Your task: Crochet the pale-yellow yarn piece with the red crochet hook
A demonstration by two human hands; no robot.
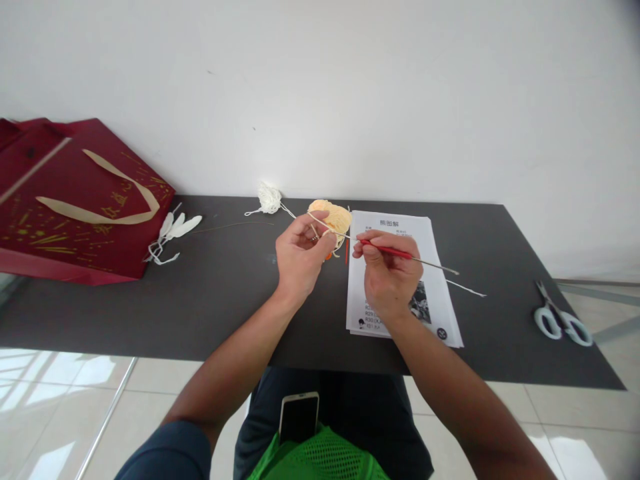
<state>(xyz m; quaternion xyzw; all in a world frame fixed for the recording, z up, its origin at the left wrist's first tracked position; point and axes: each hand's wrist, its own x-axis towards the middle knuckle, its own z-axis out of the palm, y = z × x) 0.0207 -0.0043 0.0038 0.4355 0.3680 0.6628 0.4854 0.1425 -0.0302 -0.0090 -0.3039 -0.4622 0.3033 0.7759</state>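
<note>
My right hand [393,277] is closed around the red handle of a crochet hook [399,252], whose metal ends stick out on both sides. The left end of the hook reaches the fingertips of my left hand [301,259]. Thumb and fingers of that hand pinch white yarn, and a strand runs from them back to a white yarn ball [269,198]. Any small worked piece between those fingertips is too small to make out. Just behind my left hand lies a pale yellow yarn ball [327,212], partly covered by the fingers.
Printed sheets [400,223] lie under my right hand on the dark table [225,300]. Grey-handled scissors [563,317] rest near the right edge. At the left stands a dark red paper bag [85,200], with white leaf-shaped pieces [177,228] beside it. A phone [299,417] is on my lap.
</note>
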